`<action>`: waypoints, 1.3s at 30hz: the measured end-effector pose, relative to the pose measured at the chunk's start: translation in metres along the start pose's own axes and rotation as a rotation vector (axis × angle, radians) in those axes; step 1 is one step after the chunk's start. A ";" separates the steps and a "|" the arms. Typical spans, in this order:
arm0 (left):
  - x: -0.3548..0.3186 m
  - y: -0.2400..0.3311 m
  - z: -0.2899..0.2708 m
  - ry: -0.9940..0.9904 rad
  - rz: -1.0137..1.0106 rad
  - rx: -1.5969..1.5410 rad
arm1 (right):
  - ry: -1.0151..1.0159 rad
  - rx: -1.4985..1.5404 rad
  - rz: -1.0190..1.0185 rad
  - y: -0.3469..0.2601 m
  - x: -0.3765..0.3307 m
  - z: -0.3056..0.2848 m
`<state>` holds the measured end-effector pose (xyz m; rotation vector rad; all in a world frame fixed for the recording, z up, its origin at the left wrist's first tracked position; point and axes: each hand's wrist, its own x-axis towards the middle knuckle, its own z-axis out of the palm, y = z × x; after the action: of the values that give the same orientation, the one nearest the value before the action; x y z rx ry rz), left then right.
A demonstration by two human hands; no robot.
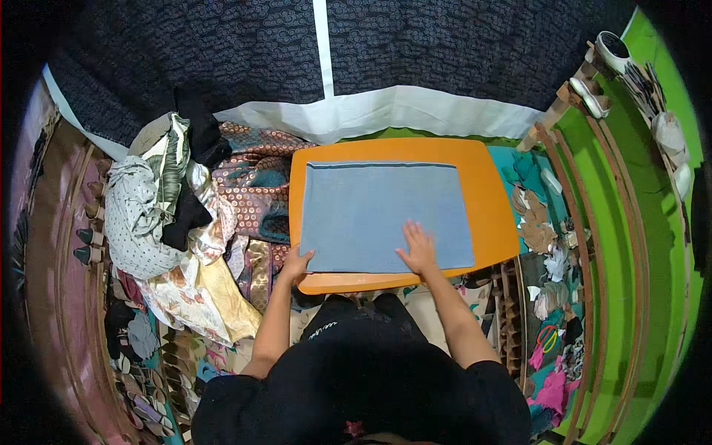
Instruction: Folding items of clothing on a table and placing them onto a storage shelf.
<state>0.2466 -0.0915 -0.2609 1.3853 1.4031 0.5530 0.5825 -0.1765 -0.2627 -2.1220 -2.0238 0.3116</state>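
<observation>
A folded light blue-grey cloth (363,215) lies flat on an orange table (493,200), with a dark stripe along its far edge. At the cloth's near left corner, my left hand (298,262) has its fingers closed on the edge. My right hand (417,248) rests palm down on the cloth toward its near right side, fingers spread and holding nothing. The cloth looks smooth, and a strip of orange tabletop shows along its near edge.
Piled clothes (148,215) and a patterned maroon-and-teal fabric (252,170) sit left of the table. A dark curtain (445,52) hangs behind. Wooden racks (593,245) stand right, near fabric scraps (549,297); more racks with shoes (141,400) stand left.
</observation>
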 end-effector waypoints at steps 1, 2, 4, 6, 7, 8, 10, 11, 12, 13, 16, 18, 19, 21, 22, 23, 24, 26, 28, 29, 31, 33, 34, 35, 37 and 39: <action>0.005 -0.008 -0.004 -0.011 0.025 0.015 | 0.000 -0.001 -0.002 0.007 -0.002 -0.003; 0.010 -0.016 -0.007 -0.022 0.049 0.030 | 0.070 -0.045 0.268 0.013 -0.002 -0.006; 0.013 -0.002 -0.005 -0.041 0.057 -0.063 | 0.147 -0.090 0.567 0.018 0.000 -0.008; 0.007 0.027 -0.004 -0.102 0.140 -0.241 | 0.173 -0.027 0.589 0.002 0.010 -0.005; 0.007 0.035 -0.004 -0.120 0.106 -0.280 | 0.180 0.024 0.413 -0.011 0.014 -0.002; 0.009 0.038 -0.002 -0.117 0.107 -0.280 | 0.186 0.075 0.236 -0.027 0.020 0.001; 0.011 0.042 0.002 -0.082 0.160 -0.260 | 0.120 0.188 0.026 -0.062 0.026 0.012; 0.010 0.047 0.002 -0.076 0.158 -0.263 | 0.070 0.182 -0.046 -0.077 0.023 0.017; 0.006 0.055 0.004 -0.075 0.141 -0.218 | 0.021 0.175 -0.111 -0.085 0.018 0.021; 0.002 0.059 0.004 -0.065 0.123 -0.174 | 0.016 0.174 -0.119 -0.090 0.014 0.024; -0.004 0.045 0.009 0.019 0.062 -0.100 | 0.003 -0.005 -0.197 -0.090 0.009 0.024; -0.010 0.045 0.013 0.051 0.056 -0.115 | -0.025 -0.011 -0.233 -0.083 0.009 0.021; -0.014 0.049 0.015 0.038 0.028 -0.181 | -0.028 -0.013 -0.237 -0.079 0.010 0.020; -0.023 0.055 0.019 -0.003 -0.038 -0.298 | -0.055 0.002 -0.282 -0.076 0.013 0.019; -0.026 0.048 0.024 0.012 -0.045 -0.303 | -0.062 0.004 -0.298 -0.072 0.015 0.016; -0.029 0.036 0.032 0.018 -0.055 -0.407 | -0.080 0.005 -0.373 -0.064 0.019 0.012; -0.034 0.029 0.041 0.018 -0.063 -0.510 | -0.097 0.005 -0.440 -0.055 0.021 0.007; -0.052 0.036 0.063 0.119 -0.113 -0.574 | -0.134 0.028 -0.494 -0.034 0.030 0.001; -0.065 0.039 0.071 0.114 -0.266 -0.705 | -0.168 0.050 -0.551 -0.013 0.031 -0.005; -0.067 0.035 0.074 0.120 -0.269 -0.708 | -0.168 0.068 -0.557 -0.003 0.029 -0.009; -0.069 0.024 0.077 0.178 -0.308 -0.712 | -0.176 0.084 -0.575 0.019 0.026 -0.020; -0.066 0.018 0.074 0.158 -0.304 -0.698 | -0.183 0.042 -0.473 0.044 0.020 -0.034; -0.064 0.024 0.073 0.127 -0.296 -0.675 | -0.191 0.040 -0.479 0.058 0.018 -0.040; -0.066 0.029 0.073 0.160 -0.286 -0.680 | -0.202 0.003 -0.441 0.072 0.017 -0.045; -0.064 0.033 0.070 0.191 -0.305 -0.718 | -0.213 -0.033 -0.403 0.098 0.014 -0.053; -0.065 0.050 0.068 0.217 -0.264 -0.809 | -0.133 -0.003 -0.323 0.123 0.015 -0.053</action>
<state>0.3139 -0.1626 -0.2190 0.4973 1.2820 0.9763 0.7157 -0.1673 -0.2469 -1.7767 -2.3967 0.4052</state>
